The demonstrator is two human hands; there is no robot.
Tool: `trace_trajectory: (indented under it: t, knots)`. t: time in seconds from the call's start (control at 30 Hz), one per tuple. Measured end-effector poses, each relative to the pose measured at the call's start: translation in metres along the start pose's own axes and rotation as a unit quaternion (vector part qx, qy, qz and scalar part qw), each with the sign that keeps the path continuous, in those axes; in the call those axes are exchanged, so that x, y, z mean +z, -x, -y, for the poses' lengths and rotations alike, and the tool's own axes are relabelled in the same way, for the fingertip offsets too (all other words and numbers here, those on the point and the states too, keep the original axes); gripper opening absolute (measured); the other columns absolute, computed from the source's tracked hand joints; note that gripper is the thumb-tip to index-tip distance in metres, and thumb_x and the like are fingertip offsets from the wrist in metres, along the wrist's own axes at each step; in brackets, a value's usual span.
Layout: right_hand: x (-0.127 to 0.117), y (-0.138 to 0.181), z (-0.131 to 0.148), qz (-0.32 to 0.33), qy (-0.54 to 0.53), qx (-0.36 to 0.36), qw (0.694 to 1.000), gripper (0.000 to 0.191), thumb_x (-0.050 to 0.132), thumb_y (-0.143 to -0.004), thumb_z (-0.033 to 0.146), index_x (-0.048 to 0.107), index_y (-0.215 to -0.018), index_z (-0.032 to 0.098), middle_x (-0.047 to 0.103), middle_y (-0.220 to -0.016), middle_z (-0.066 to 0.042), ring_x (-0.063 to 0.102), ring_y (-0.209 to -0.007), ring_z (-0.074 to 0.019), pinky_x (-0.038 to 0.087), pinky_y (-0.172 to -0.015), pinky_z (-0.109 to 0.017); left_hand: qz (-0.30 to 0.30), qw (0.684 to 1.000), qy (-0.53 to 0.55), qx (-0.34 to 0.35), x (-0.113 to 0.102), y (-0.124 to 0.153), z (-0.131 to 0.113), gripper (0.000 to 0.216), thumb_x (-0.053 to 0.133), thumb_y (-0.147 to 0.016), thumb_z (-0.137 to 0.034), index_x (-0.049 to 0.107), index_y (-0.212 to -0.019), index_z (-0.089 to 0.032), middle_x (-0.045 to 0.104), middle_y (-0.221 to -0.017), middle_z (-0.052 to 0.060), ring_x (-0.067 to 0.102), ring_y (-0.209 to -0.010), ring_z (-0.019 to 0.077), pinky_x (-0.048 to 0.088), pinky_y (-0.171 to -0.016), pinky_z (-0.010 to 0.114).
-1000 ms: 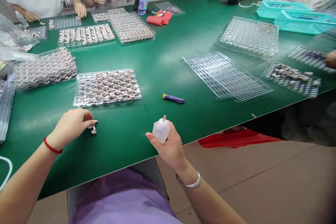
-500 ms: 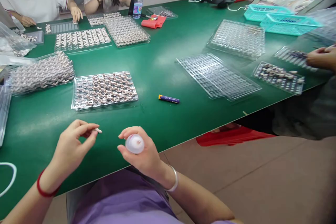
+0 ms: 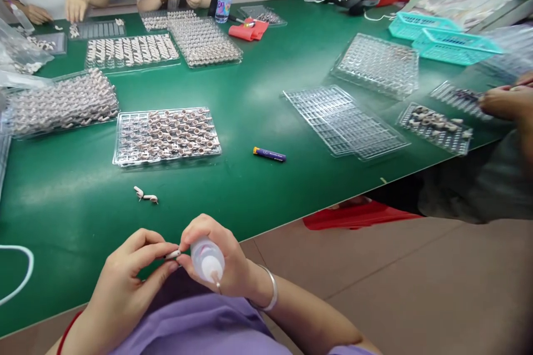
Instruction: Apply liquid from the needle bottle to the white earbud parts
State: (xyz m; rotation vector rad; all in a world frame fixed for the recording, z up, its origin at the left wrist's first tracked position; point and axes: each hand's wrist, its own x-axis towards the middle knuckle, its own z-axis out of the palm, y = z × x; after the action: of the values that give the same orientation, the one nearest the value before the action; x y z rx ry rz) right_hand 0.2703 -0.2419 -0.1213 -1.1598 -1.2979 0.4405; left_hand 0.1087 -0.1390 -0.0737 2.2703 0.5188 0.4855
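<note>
My left hand [image 3: 135, 269] pinches a small white earbud-like part [image 3: 172, 254] between thumb and fingertips, close to my body. Wrapped in my right hand [image 3: 231, 258] is a translucent squeeze bottle [image 3: 205, 258], its thin tip angled down toward me. The right thumb and index fingertip meet the far end of the same white part. Two similar loose white pieces [image 3: 150, 198] lie on the green table [image 3: 233, 194] beyond my left hand. Farther on sits a clear tray [image 3: 132, 138] partly filled with such parts.
Stacked filled trays [image 3: 62, 102] stand at the left. A purple tube [image 3: 270, 154] lies mid-table, with clear grid trays [image 3: 345, 122] to its right. Turquoise baskets [image 3: 456, 47] are at the back right. A co-worker's hands [image 3: 506, 101] work at right; other people sit across.
Both hands have come closer to my body and together, the right fingertips now at the white part. The bottle has tipped toward me. Two loose white pieces now show on the table.
</note>
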Motion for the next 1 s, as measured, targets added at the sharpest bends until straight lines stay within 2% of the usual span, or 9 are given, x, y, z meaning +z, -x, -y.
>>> trace_trajectory:
  t: [0.17, 0.33, 0.83, 0.93, 1.0]
  knots:
    - [-0.002, 0.003, -0.005, 0.039, -0.058, 0.005, 0.998, 0.024, 0.068, -0.081, 0.02, 0.053, -0.099, 0.024, 0.063, -0.082, -0.002, 0.062, -0.072, -0.0161, 0.053, -0.062, -0.028, 0.026, 0.999, 0.021, 0.02, 0.001, 0.002, 0.001, 0.016, 0.063, -0.088, -0.015, 0.07, -0.097, -0.027, 0.072, -0.092, 0.0, 0.069, -0.078, 0.0112, 0.055, -0.07, 0.016]
    - [-0.007, 0.001, -0.003, 0.075, -0.076, 0.005, 0.994, 0.019, 0.067, -0.082, 0.02, 0.054, -0.095, 0.024, 0.063, -0.082, -0.002, 0.061, -0.07, -0.0144, 0.053, -0.061, -0.026, 0.033, 0.998, -0.014, 0.048, 0.002, 0.009, 0.002, 0.026, 0.059, -0.089, -0.011, 0.068, -0.108, -0.027, 0.067, -0.091, 0.0, 0.066, -0.074, 0.0084, 0.052, -0.064, 0.014]
    - [-0.006, 0.006, -0.015, 0.092, -0.125, -0.033, 0.987, 0.018, 0.07, -0.082, 0.022, 0.056, -0.093, 0.021, 0.064, -0.08, -0.003, 0.061, -0.07, -0.0125, 0.053, -0.063, -0.023, 0.07, 0.996, 0.031, 0.046, 0.004, 0.007, -0.001, 0.024, 0.057, -0.09, -0.009, 0.07, -0.103, -0.026, 0.064, -0.087, -0.001, 0.062, -0.071, 0.0061, 0.049, -0.062, 0.012]
    - [-0.008, 0.008, -0.013, 0.088, -0.113, -0.002, 0.99, 0.023, 0.073, -0.082, 0.027, 0.054, -0.094, 0.021, 0.061, -0.081, -0.001, 0.058, -0.069, -0.012, 0.051, -0.062, -0.023, 0.057, 0.997, 0.016, 0.054, 0.006, 0.011, 0.002, 0.022, 0.057, -0.091, -0.011, 0.069, -0.105, -0.025, 0.064, -0.086, -0.001, 0.062, -0.071, 0.0063, 0.049, -0.062, 0.013]
    - [-0.013, 0.012, -0.009, 0.087, -0.083, 0.059, 0.991, 0.033, 0.075, -0.081, 0.034, 0.051, -0.101, 0.022, 0.058, -0.086, -0.001, 0.055, -0.07, -0.0119, 0.05, -0.061, -0.023, 0.025, 0.997, -0.028, 0.065, 0.008, 0.016, 0.007, 0.019, 0.059, -0.092, -0.014, 0.068, -0.106, -0.022, 0.064, -0.085, 0.0, 0.061, -0.07, 0.0067, 0.049, -0.061, 0.014]
